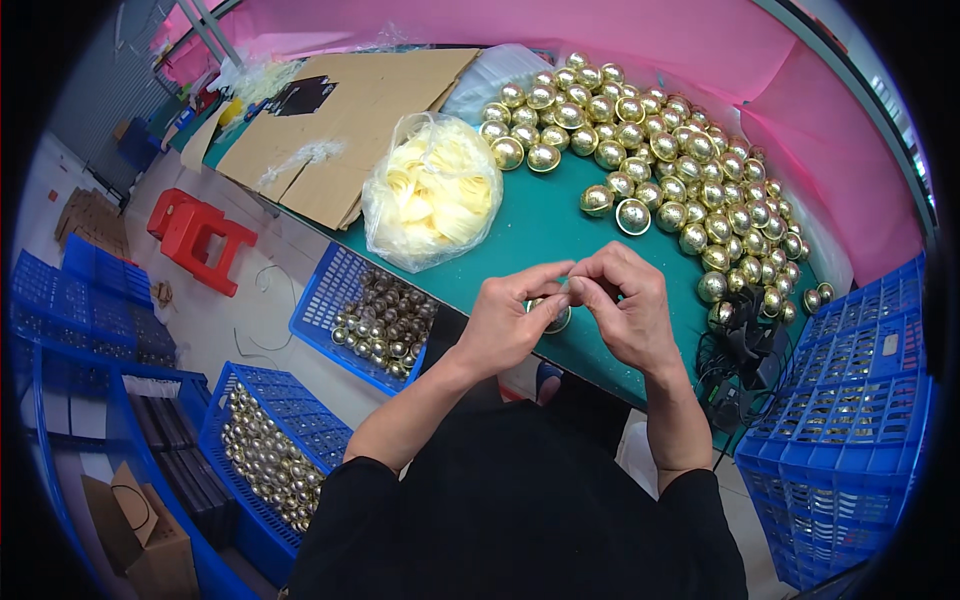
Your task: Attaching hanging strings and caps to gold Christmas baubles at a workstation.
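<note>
- Meeting fingertip to fingertip above the tabletop (535, 225), the left hand (510, 312) and right hand (630, 310) are busy with close work!
- Thumbs and forefingers pinch inward on both sides; whether the fingers grasp anything small between them, I cannot tell.
- Just beneath, partly hidden, sits one gold ball (558, 322), near the front edge of the tabletop; resting or propped by a hand, hard to say.
- Now the score: this ball looks unfinished, judging by the hands gathered over it, and it lies apart from the crowd.
- What a crowd, too! Loose gold balls (686, 168) spread across the far and right parts of the tabletop, many showing a rim around the middle; which are done and which are left, the view does not settle.
- Left of them, a clear plastic bag (418, 257) bulges with pale yellow strips (432, 185), plenty in supply, beside flattened cardboard (375, 100).
- Down below, more balls fill a blue crate (312, 300) beside the tabletop and another crate (285, 400) nearer the person, so by my reckoning the batch is far bigger than this one piece.
</note>
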Demonstrator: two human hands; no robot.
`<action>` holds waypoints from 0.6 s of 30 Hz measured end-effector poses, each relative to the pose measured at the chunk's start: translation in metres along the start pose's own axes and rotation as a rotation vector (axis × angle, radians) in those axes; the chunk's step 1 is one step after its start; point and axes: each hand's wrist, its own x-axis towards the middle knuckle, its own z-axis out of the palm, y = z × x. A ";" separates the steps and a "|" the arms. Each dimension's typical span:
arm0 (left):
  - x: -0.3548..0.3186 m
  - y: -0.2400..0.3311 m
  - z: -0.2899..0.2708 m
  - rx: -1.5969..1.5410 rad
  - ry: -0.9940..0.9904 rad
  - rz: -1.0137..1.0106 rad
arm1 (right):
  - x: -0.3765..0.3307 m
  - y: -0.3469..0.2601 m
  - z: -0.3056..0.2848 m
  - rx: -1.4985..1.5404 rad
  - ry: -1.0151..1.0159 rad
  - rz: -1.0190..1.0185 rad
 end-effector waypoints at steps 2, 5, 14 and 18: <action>0.005 -0.006 -0.002 0.031 -0.045 0.007 | 0.001 -0.006 0.000 0.041 0.028 -0.012; 0.008 -0.001 -0.002 0.168 0.063 0.071 | -0.007 -0.005 -0.004 0.033 0.067 0.012; 0.015 0.010 0.020 0.420 0.275 0.588 | -0.055 0.027 0.041 1.097 0.148 0.436; 0.004 0.026 0.017 0.385 0.124 0.677 | -0.059 0.018 0.046 1.163 0.153 0.282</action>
